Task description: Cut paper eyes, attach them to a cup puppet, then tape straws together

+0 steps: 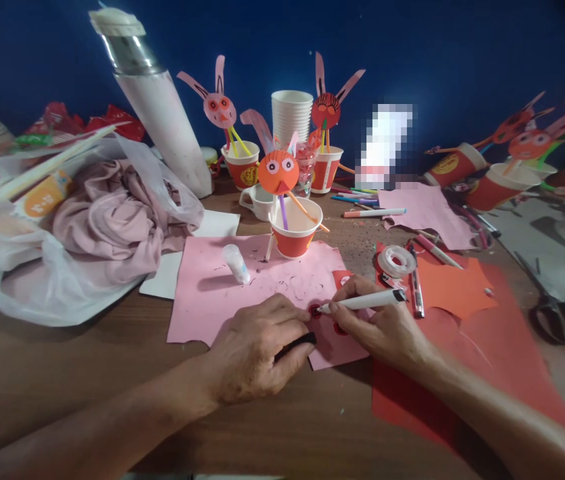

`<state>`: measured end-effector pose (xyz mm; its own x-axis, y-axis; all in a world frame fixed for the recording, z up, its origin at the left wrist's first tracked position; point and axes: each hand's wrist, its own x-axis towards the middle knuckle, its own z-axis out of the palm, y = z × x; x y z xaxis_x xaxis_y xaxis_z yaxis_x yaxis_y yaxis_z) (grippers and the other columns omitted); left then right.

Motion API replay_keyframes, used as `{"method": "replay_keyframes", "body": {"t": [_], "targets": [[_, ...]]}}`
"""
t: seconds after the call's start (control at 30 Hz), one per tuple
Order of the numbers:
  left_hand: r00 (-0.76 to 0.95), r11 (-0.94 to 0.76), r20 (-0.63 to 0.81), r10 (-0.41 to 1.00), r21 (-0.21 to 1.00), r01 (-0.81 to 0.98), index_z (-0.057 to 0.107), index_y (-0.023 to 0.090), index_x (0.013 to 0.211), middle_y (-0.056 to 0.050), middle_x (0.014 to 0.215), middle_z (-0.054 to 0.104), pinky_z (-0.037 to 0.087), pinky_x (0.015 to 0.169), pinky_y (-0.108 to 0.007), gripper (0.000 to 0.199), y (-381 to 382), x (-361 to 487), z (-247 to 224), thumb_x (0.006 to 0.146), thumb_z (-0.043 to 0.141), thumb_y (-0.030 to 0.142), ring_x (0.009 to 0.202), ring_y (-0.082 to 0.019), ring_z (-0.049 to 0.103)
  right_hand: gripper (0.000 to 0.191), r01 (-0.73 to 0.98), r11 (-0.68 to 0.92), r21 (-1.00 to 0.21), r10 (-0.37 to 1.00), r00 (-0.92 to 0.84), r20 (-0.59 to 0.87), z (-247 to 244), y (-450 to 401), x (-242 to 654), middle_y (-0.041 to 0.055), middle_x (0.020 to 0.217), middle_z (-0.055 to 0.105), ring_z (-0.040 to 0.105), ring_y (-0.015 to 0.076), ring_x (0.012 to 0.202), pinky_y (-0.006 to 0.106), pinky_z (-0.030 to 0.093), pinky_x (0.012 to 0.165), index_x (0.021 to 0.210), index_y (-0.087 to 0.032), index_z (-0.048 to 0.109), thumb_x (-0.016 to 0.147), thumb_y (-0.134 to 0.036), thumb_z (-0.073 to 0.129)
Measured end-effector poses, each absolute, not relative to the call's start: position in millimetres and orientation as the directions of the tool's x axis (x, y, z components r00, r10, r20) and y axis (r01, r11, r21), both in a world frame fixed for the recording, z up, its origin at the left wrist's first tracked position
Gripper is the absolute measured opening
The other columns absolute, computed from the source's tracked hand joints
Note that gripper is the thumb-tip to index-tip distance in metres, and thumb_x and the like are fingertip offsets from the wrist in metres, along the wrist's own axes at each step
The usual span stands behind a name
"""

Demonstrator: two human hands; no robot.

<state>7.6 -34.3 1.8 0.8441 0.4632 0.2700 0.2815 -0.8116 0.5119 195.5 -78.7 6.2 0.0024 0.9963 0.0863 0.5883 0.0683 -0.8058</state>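
While right hand pinches a smooth white marker, tip at a round red cutout (near right on the pink sheet), left hand, curled palm-down, pinches a black cap.

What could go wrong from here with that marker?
The white marker in the right hand could slip off the small red piece and streak the pink sheet. The left hand, gripping a black cap, seems to rest on that sheet; shifting it might topple the paper cup standing there.
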Motion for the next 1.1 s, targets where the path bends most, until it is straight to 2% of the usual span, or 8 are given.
{"method": "replay_keyframes", "body": {"t": [0.63,0.9,1.1], "targets": [[0.845,-0.810,0.265,0.465,0.512,0.285,0.061,0.016,0.088,-0.006,0.089,0.064,0.046,0.072,-0.033,0.016,-34.5,7.6,2.0,0.083,0.046,0.020,0.084,-0.018,0.053,0.016,0.600,0.066,-0.797,0.996,0.013,0.092,8.0,-78.9,195.3,-0.0019,0.055,0.054,0.049,0.0107,0.049,0.021,0.038,0.043,0.062,-0.019,0.049,0.077,-0.025,0.051],[0.851,-0.815,0.266,0.453,0.510,0.274,0.061,0.016,0.090,-0.005,0.088,0.064,0.046,0.073,-0.033,0.017,-33.4,8.0,0.3,0.083,0.046,0.020,0.085,-0.018,0.052,0.012,0.586,0.036,-0.810,0.997,0.035,0.070,6.7,-79.3,197.7,-0.0014,0.056,0.057,0.054,0.0121,0.050,0.022,0.041,0.045,0.067,-0.019,0.049,0.078,-0.024,0.050],[0.864,-0.834,0.250,0.438,0.473,0.285,0.061,0.015,0.089,-0.006,0.090,0.064,0.046,0.074,-0.033,0.018,-35.2,7.2,0.8,0.084,0.044,0.022,0.085,-0.018,0.051,0.012,0.575,0.039,-0.817,0.995,0.051,0.083,5.4,-79.7,198.1,-0.0018,0.055,0.057,0.054,0.0120,0.050,0.022,0.040,0.045,0.067,-0.020,0.048,0.079,-0.024,0.049]]}}
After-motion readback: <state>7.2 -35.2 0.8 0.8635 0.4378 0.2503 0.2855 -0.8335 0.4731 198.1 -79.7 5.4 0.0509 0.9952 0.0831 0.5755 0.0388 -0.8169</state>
